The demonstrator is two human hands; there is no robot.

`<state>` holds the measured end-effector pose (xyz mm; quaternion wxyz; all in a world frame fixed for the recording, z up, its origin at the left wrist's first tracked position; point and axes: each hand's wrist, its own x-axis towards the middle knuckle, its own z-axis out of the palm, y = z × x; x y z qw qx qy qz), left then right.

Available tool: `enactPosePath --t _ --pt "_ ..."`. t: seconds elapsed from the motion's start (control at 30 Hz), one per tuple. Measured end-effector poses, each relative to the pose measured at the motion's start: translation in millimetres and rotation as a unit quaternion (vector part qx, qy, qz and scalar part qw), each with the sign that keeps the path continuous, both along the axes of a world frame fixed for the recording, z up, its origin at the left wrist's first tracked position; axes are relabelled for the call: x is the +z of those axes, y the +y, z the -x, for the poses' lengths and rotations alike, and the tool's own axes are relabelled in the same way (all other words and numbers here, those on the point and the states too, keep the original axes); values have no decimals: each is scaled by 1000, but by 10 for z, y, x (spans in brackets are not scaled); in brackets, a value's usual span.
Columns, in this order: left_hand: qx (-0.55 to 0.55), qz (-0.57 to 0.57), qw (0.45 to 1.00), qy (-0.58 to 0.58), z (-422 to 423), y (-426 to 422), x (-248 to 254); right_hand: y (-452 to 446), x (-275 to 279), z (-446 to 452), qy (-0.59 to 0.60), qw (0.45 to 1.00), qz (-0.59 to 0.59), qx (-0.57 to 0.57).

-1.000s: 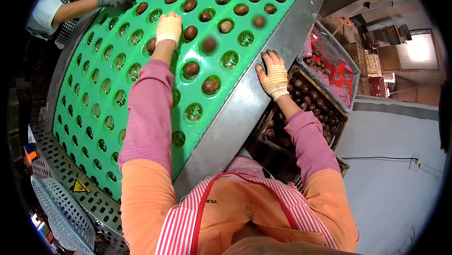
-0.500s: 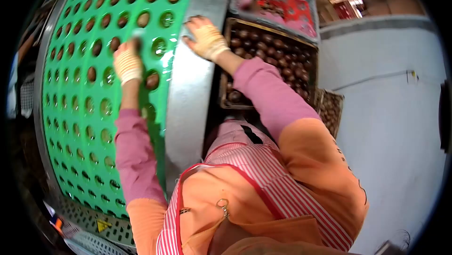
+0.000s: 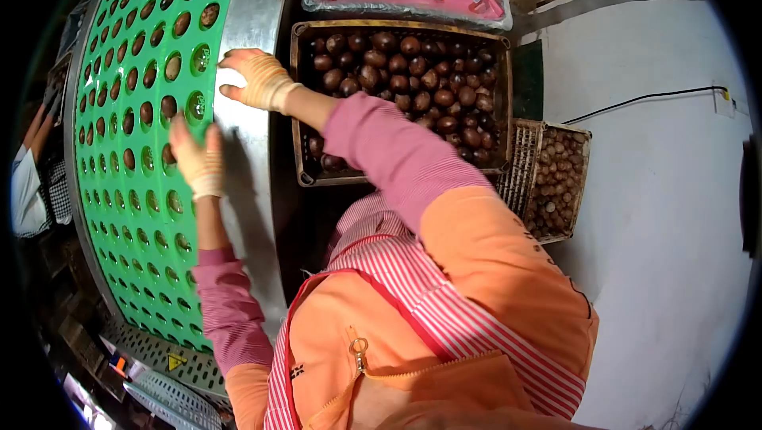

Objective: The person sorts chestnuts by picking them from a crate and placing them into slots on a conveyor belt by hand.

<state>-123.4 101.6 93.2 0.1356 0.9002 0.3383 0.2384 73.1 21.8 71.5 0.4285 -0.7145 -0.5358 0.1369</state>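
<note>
A green sheet with rows of round cups holds brown egg-shaped fruits, and several cups are bare. My left hand, in a cream-banded glove with bare fingertips, is over the cups near the sheet's right edge. Its fingers are slightly blurred, with the thumb apart; one fruit lies beside them. Over the metal rim, my right hand has its fingers stretched out and thumb apart. A bright white patch shows between them, either glare or a small white thing; I cannot tell which.
A crate of dark shiny fruits stands right of the rim. Behind it is a grey bin with pink and red wrapping. A smaller crate of paler fruits sits near the white wall. Another person's arm shows at far left.
The view has shifted, so the green sheet and rim appear further left and more of the crates shows. My left hand is now nearer the sheet's right edge; my right hand remains over the rim.
</note>
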Motion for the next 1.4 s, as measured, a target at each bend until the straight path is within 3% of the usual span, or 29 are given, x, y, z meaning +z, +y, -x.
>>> enactPosePath --t 0.03,0.07,0.1,0.13,0.2,0.27,0.33,0.4,0.53,0.6,0.67,0.73,0.8,0.87,0.93,1.0,1.07,1.13,1.2,1.23,1.27,1.33,1.37,1.4 --pt "-38 22 998 -47 -48 -295 -90 -293 195 -18 134 990 -10 -34" --pt "-52 166 981 -89 -226 -731 113 -558 182 -74 110 989 -6 -95" --pt "-101 163 977 -93 -270 -963 -53 -953 334 -230 58 991 -25 -118" --pt "-147 162 975 -40 -414 -1233 107 -1269 144 -407 -16 980 -63 -188" --pt "-229 200 952 -32 -704 -1561 119 -1974 60 -779 -78 951 -13 -298" --pt "-214 253 942 48 -1009 -1768 81 -2404 -57 -958 1 940 67 -335" --pt "-225 202 941 148 -1383 -1861 98 -2540 -147 -1001 10 945 174 -277" --pt "-242 80 942 217 -1749 -1894 64 -2424 -237 -1041 4 933 265 -243" --pt "-300 57 889 342 -2266 -1774 -218 -2272 -295 -1096 5 922 281 -264" --pt "-280 -13 904 324 -2273 -1876 -343 -2348 -258 -1142 2 935 278 -219" --pt "-246 -47 891 379 -2270 -2027 -203 -2457 -340 -1172 75 931 322 -157" --pt "-201 -78 905 367 -2315 -2099 -427 -2486 -384 -1058 -72 927 348 -117" --pt "-200 -87 895 390 -2339 -2123 -398 -2422 -220 -1005 -48 921 361 -139" --pt "-208 -75 892 395 -2365 -2104 -395 -2452 -332 -995 -77 923 351 -137" --pt "-89 117 929 338 -2617 -2057 -913 -2465 -135 -1018 -81 914 386 -93" --pt "-220 63 843 488 -2603 -2020 -189 -2516 -38 -1012 -47 903 425 -41" --pt "-217 54 817 531 -2591 -2036 -180 -2523 -109 -970 -60 886 459 -32" --pt "-175 -32 816 551 -2535 -2214 -305 -2471 69 -894 -65 877 476 -28" --pt "-183 -43 840 510 -2446 -2224 -374 -2445 -31 -898 -93 863 496 -13" --pt "-196 -40 845 496 -2365 -2185 -323 -2515 -79 -907 -111 892 439 -4" --pt "-234 -13 843 484 -2309 -2082 -264 -2548 -107 -931 -130 887 443 16" --pt "-202 67 922 323 -2123 -1940 -327 -2569 -76 -909 -108 887 450 1" --pt "-210 133 919 307 -2063 -1870 -350 -2571 -44 -898 -89 890 446 -14" --pt "-242 204 892 323 -1912 -1772 -25 -2576 -7 -881 -70 893 443 -27"
